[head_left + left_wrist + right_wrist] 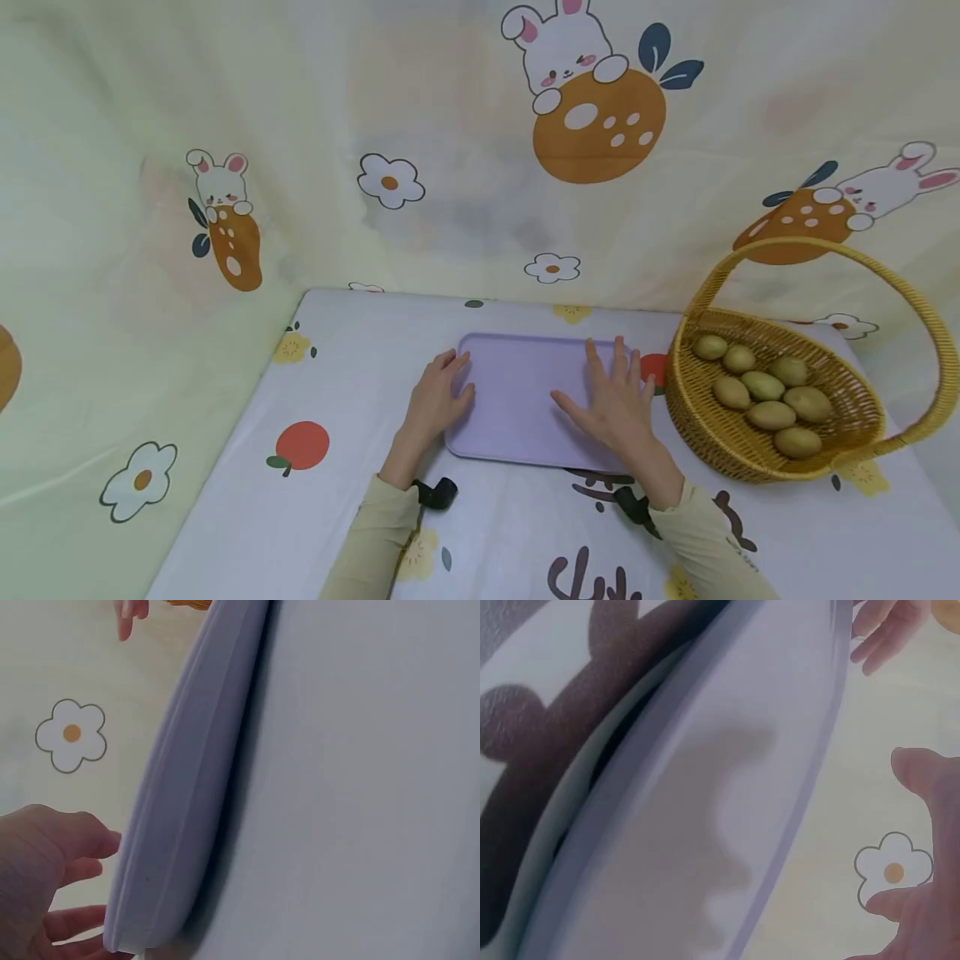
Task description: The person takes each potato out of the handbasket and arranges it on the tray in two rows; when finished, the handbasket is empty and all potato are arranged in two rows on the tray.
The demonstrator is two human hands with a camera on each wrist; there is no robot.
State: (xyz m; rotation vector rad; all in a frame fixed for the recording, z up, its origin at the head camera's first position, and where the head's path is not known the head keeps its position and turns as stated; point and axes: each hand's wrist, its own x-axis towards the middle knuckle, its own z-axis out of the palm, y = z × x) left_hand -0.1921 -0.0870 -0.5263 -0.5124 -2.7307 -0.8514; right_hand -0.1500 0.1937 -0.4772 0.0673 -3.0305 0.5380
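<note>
A shallow lilac tray (517, 400) lies flat on the table. My left hand (437, 398) is at its left edge, with thumb and fingers loosely bent and nothing held between them. In the left wrist view, the thumb of the left hand (52, 862) is close beside the tray's rim (176, 787); whether it touches cannot be told. Over the right part of the tray, my right hand (618, 408) has its fingers spread and holds nothing. The right wrist view shows a hand's shadow on the tray (780, 772).
Right of the tray stands a yellow wicker basket (701, 433) with a tall arched handle. Several oval, greenish-brown, kiwi-like or potato-like items (762, 386) lie inside. A printed cloth (360, 333) covers the table, and a rabbit-patterned curtain (457, 108) hangs behind.
</note>
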